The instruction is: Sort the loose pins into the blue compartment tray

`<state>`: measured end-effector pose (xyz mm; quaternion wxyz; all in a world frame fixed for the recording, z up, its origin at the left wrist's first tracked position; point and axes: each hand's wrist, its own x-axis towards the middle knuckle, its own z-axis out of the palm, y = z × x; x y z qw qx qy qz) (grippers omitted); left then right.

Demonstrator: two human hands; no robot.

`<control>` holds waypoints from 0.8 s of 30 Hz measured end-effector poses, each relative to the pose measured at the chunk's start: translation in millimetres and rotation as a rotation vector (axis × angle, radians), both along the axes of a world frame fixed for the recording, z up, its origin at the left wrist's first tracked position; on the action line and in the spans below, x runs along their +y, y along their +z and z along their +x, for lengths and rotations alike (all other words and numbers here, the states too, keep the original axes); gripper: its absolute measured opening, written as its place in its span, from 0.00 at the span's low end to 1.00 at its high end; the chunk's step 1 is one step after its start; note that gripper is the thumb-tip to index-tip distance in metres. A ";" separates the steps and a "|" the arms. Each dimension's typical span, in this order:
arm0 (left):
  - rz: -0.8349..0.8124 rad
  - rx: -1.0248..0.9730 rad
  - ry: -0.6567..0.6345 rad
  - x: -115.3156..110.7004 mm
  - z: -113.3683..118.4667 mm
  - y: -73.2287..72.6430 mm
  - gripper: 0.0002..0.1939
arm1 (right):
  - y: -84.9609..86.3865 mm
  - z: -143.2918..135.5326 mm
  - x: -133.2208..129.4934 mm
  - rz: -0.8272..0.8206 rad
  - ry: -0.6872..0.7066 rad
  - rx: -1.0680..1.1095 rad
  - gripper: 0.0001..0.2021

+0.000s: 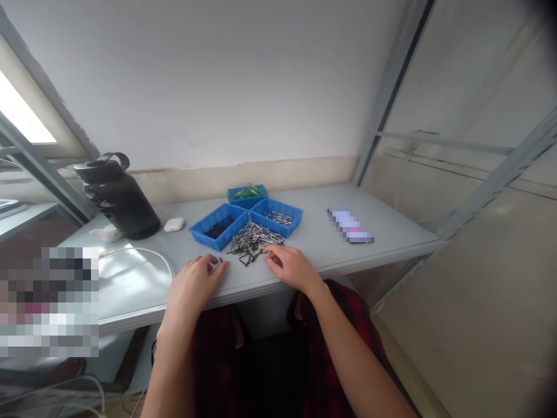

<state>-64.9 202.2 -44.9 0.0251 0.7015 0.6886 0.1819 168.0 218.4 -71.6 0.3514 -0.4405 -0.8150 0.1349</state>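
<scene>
Forearms (352,354), fingers (274,249) beside metal pins (253,237), long axes crisscrossed

Forearms (346,354) bare, likewise left hand (195,278), right hand (293,268); legwear (355,310) red-and-black plaid, seemingly loose trousers.

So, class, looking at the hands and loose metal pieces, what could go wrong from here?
The loose pile lies near the front of the desk, so the right hand might sweep pieces off.

The pile also lies right by the dark-filled tray and the silver-filled tray; stray pieces could land in the wrong one.
</scene>
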 end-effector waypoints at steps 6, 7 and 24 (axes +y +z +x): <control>0.070 0.118 0.044 2.2 18.3 -6.3 0.14 | -0.7 0.3 1.2 0.023 -0.002 -0.006 0.09; 0.073 0.123 0.047 2.3 20.7 -6.4 0.14 | -0.7 0.2 1.2 0.024 -0.002 -0.008 0.09; 0.062 -0.628 -0.375 18.2 54.3 -14.4 0.11 | 2.9 -0.3 0.5 -0.015 -0.032 -0.007 0.11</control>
